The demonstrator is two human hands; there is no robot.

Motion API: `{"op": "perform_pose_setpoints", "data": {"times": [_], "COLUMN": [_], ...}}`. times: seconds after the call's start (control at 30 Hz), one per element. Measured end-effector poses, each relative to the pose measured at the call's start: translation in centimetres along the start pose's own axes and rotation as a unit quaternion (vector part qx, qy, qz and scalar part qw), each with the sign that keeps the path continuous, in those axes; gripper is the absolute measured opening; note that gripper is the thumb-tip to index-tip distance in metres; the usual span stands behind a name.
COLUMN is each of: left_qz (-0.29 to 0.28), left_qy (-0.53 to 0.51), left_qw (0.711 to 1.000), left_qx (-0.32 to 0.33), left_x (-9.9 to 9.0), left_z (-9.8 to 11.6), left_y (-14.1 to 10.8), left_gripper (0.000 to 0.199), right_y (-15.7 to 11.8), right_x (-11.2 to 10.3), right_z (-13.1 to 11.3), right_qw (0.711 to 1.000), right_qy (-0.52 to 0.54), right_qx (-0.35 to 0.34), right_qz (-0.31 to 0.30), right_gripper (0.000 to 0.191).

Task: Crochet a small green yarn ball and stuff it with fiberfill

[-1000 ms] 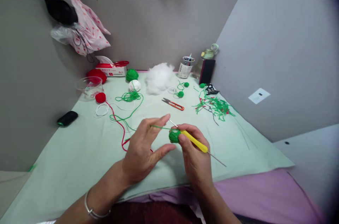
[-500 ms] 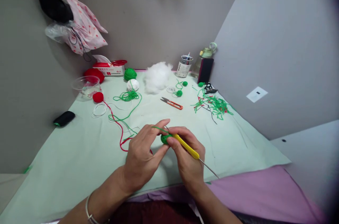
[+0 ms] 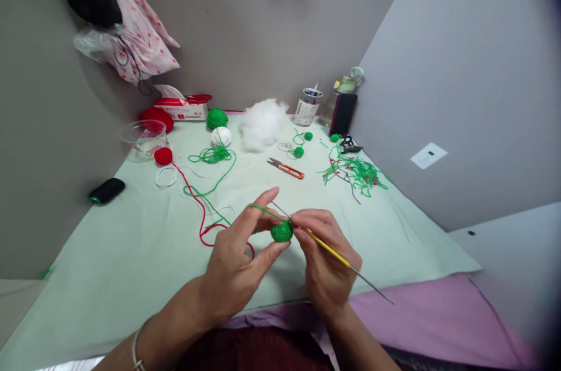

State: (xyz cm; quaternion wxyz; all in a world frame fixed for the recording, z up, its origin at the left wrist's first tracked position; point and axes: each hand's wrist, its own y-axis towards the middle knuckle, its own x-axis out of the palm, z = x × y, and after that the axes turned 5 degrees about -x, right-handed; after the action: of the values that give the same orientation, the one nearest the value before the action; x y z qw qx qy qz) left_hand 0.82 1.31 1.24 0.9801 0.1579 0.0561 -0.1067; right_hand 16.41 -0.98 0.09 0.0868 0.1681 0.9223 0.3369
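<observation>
A small round green crocheted piece point(image 3: 281, 231) is pinched between the thumb and fingers of my left hand point(image 3: 239, 260). Green yarn point(image 3: 267, 210) runs from it over my raised left index finger. My right hand point(image 3: 328, 260) grips a crochet hook point(image 3: 329, 249) with a yellow handle. One metal end of the hook points up left past the green piece; the other sticks out toward the lower right. Whether the hook passes through a stitch is too small to tell.
Orange-handled snips point(image 3: 286, 168), white stuffing point(image 3: 263, 124) and a green yarn ball point(image 3: 217, 118) lie behind my hands. Green yarn scraps point(image 3: 362, 175) are at the right. Red yarn point(image 3: 202, 213) trails at the left, near a plastic bowl point(image 3: 144, 136) and a black case point(image 3: 107, 190).
My right hand has moved slightly right and turned the hook, so more of its metal tip shows. The green piece is more exposed, and my left index finger is raised higher.
</observation>
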Motion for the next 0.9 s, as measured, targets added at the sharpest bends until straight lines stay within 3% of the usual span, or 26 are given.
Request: {"op": "perform_pose_setpoints", "data": {"times": [0.23, 0.4, 0.57, 0.8, 0.9], "left_qz": [-0.018, -0.066, -0.108, -0.119, -0.101], "left_qy": [-0.166, -0.226, -0.277, -0.346, -0.322], "left_qw": [0.978, 0.96, 0.94, 0.914, 0.924], "left_qx": [-0.123, -0.151, -0.168, -0.177, -0.183], "left_x": [-0.16, -0.54, -0.85, -0.25, -0.07], "left_z": [0.81, 0.85, 0.27, 0.39, 0.66], "left_y": [0.24, 0.68, 0.83, 0.57, 0.68], "left_gripper": [0.073, 0.081, 0.082, 0.067, 0.064], "right_y": [-0.72, -0.37, -0.22, -0.18, -0.07], "right_x": [-0.16, -0.15, -0.54, -0.65, -0.7], "right_z": [0.35, 0.29, 0.04, -0.14, -0.08], "right_qw": [0.999, 0.993, 0.997, 0.998, 0.996], "right_qy": [0.039, 0.115, 0.077, 0.023, 0.018], "right_qx": [0.033, 0.03, 0.024, -0.041, -0.08], "right_qz": [-0.007, 0.006, -0.022, -0.029, -0.038], "right_gripper": [0.022, 0.019, 0.024, 0.035, 0.036]}}
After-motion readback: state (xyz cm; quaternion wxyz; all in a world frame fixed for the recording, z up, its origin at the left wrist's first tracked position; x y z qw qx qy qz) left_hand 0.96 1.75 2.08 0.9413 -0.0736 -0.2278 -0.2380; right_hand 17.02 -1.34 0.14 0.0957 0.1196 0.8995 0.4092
